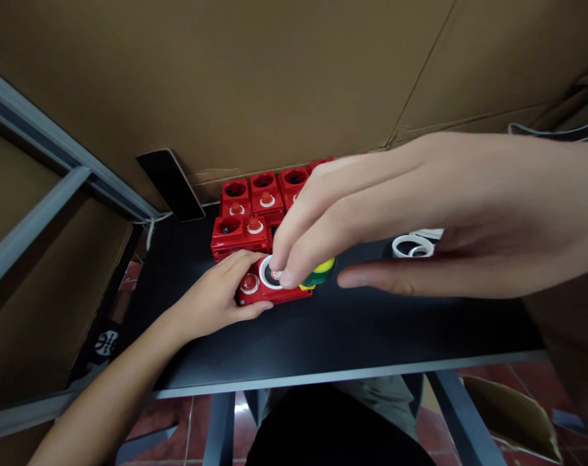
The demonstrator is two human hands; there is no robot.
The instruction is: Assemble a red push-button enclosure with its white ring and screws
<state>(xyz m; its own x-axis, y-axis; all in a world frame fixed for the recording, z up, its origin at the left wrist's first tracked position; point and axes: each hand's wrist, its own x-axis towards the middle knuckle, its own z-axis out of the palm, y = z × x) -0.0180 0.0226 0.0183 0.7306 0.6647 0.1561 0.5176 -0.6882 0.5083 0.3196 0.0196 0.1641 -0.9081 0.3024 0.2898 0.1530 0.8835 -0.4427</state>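
My left hand [220, 294] is wrapped around the left end of a red plastic casing [288, 296], its thumb along the near side. This casing carries a red push button [250, 283] with a white collar and, beside it, a white ring [263, 275] with a dark centre. Over that ring, the fingertips of my right hand [371, 220] appear to touch a small pale disc in its middle; its thumb is stretched out well apart from them. A green and yellow round part [319, 274] sits by the casing's right end, partly hidden by my right fingers.
Several similar red casings [266, 197] stand in rows at the back of the black table [347, 336]. Loose white rings [410, 246] lie to the right. A dark phone-like slab [172, 184] leans on the cardboard wall [255, 77]. Metal frame bars [55, 129] stand at left.
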